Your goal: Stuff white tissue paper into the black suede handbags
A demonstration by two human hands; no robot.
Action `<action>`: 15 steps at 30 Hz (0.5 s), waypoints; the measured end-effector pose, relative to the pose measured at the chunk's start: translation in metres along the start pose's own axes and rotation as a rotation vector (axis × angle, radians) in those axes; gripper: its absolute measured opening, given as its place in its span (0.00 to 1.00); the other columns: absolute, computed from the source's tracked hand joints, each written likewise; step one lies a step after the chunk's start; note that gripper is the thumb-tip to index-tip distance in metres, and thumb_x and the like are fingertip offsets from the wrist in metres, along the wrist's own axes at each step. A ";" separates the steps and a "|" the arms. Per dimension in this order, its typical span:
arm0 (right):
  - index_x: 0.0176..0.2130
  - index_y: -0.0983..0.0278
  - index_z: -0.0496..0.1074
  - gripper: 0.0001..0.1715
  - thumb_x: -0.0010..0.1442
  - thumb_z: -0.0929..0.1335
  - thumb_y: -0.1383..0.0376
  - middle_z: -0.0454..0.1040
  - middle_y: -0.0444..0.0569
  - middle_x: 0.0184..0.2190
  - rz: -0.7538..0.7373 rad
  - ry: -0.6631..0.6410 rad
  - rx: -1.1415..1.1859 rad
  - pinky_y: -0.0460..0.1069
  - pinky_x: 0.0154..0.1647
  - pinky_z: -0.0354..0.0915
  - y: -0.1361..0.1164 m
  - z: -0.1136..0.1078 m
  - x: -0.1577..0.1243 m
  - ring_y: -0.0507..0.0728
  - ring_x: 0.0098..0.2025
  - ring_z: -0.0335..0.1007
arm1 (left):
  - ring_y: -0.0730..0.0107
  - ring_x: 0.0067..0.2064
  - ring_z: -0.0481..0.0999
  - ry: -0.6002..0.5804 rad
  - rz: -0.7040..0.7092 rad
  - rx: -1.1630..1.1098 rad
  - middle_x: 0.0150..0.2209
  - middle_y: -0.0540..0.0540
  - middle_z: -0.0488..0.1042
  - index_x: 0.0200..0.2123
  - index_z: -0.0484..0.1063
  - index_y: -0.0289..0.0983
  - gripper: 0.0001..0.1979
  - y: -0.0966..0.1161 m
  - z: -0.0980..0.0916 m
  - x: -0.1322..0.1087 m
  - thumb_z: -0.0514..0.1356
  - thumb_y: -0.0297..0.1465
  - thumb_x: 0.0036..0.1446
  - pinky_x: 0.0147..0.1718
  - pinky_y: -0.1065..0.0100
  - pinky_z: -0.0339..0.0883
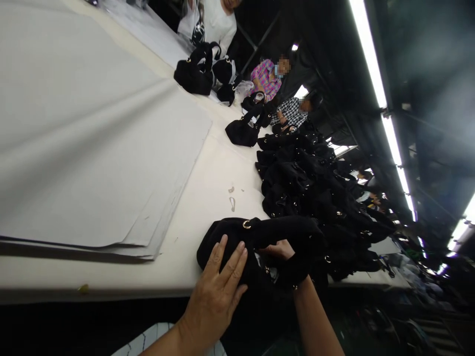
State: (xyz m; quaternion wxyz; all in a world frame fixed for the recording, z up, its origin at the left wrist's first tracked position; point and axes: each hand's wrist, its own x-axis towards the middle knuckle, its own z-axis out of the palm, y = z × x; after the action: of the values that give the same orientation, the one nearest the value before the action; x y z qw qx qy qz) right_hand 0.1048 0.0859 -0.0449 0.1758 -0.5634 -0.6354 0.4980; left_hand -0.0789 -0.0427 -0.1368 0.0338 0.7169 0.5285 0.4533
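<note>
A black fabric handbag (233, 269) with gold rings lies near the table's front edge, its handle looping to the right. My left hand (217, 291) rests flat on the bag's side, fingers spread. Through the handle loop reaches my right hand (281, 249), its fingers closed at the bag's mouth; their tips are partly hidden there. Some pale lining or filling shows in the opening below that hand.
Many black handbags (297, 173) are heaped along the table to the right. Large pale sheets (100, 133) lie stacked on the left. Small clear scraps (232, 203) are on the white table (208, 183). Several people sit or stand beyond, with more bags (195, 76) before them.
</note>
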 end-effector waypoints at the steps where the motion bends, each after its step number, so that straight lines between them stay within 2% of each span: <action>1: 0.36 0.63 0.79 0.16 0.48 0.78 0.58 0.79 0.52 0.39 0.021 0.016 -0.003 0.54 0.44 0.70 0.002 0.000 0.002 0.62 0.41 0.75 | 0.44 0.71 0.42 -0.008 0.018 -0.002 0.70 0.45 0.52 0.69 0.47 0.33 0.34 -0.006 0.002 0.003 0.55 0.26 0.62 0.65 0.45 0.57; 4: 0.36 0.64 0.79 0.20 0.45 0.79 0.56 0.78 0.50 0.33 0.026 0.095 -0.006 0.52 0.37 0.69 0.005 0.008 0.007 0.59 0.34 0.75 | 0.51 0.72 0.43 -0.064 0.068 -0.062 0.70 0.44 0.53 0.70 0.44 0.36 0.33 -0.036 0.004 0.021 0.52 0.25 0.64 0.67 0.47 0.53; 6: 0.41 0.64 0.78 0.24 0.47 0.78 0.55 0.79 0.49 0.35 -0.001 0.160 0.042 0.52 0.38 0.69 0.003 0.019 0.006 0.58 0.35 0.75 | 0.54 0.72 0.45 -0.087 0.040 -0.134 0.70 0.43 0.53 0.70 0.45 0.39 0.31 -0.060 0.001 0.036 0.51 0.27 0.66 0.67 0.46 0.53; 8: 0.46 0.63 0.76 0.26 0.50 0.76 0.54 0.79 0.50 0.39 -0.048 0.220 0.078 0.53 0.42 0.69 -0.003 0.032 0.001 0.60 0.39 0.75 | 0.49 0.71 0.49 -0.066 -0.077 -0.172 0.69 0.40 0.53 0.67 0.53 0.39 0.28 -0.075 -0.008 0.049 0.51 0.30 0.65 0.65 0.43 0.53; 9: 0.47 0.63 0.76 0.26 0.52 0.74 0.53 0.79 0.50 0.40 -0.076 0.245 0.060 0.53 0.43 0.69 -0.007 0.038 -0.003 0.60 0.41 0.75 | 0.47 0.69 0.54 -0.016 -0.179 -0.179 0.68 0.37 0.56 0.64 0.60 0.38 0.25 -0.079 -0.015 0.054 0.53 0.32 0.64 0.63 0.43 0.56; 10: 0.47 0.62 0.76 0.24 0.54 0.73 0.53 0.78 0.50 0.41 -0.108 0.265 0.013 0.53 0.44 0.68 -0.012 0.043 -0.008 0.61 0.42 0.74 | 0.47 0.64 0.63 0.038 -0.307 -0.184 0.63 0.36 0.62 0.59 0.66 0.37 0.21 -0.078 -0.022 0.056 0.54 0.35 0.63 0.60 0.46 0.61; 12: 0.46 0.60 0.76 0.19 0.58 0.71 0.54 0.78 0.48 0.40 -0.160 0.290 -0.165 0.53 0.44 0.67 -0.022 0.051 -0.018 0.61 0.42 0.73 | 0.55 0.47 0.76 0.111 -0.593 -0.216 0.50 0.40 0.73 0.46 0.72 0.39 0.15 -0.068 -0.037 0.055 0.57 0.41 0.60 0.47 0.54 0.71; 14: 0.43 0.58 0.77 0.13 0.60 0.70 0.57 0.77 0.48 0.38 -0.206 0.343 -0.396 0.53 0.42 0.65 -0.030 0.055 -0.029 0.61 0.41 0.72 | 0.62 0.33 0.76 0.061 -0.792 -0.259 0.34 0.47 0.75 0.36 0.70 0.41 0.15 -0.050 -0.049 0.050 0.58 0.47 0.57 0.34 0.62 0.69; 15: 0.42 0.58 0.77 0.11 0.60 0.70 0.58 0.77 0.48 0.38 -0.232 0.383 -0.503 0.53 0.42 0.64 -0.033 0.056 -0.032 0.61 0.42 0.71 | 0.64 0.29 0.74 0.005 -0.830 -0.271 0.29 0.50 0.74 0.33 0.68 0.42 0.18 -0.040 -0.053 0.047 0.58 0.51 0.56 0.30 0.64 0.67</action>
State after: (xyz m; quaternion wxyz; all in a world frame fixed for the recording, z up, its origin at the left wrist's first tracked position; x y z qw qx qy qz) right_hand 0.0532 0.0371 -0.0313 0.2031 -0.5963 -0.7537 0.1873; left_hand -0.1429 -0.0109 -0.0981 0.3057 0.4317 0.7079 0.4681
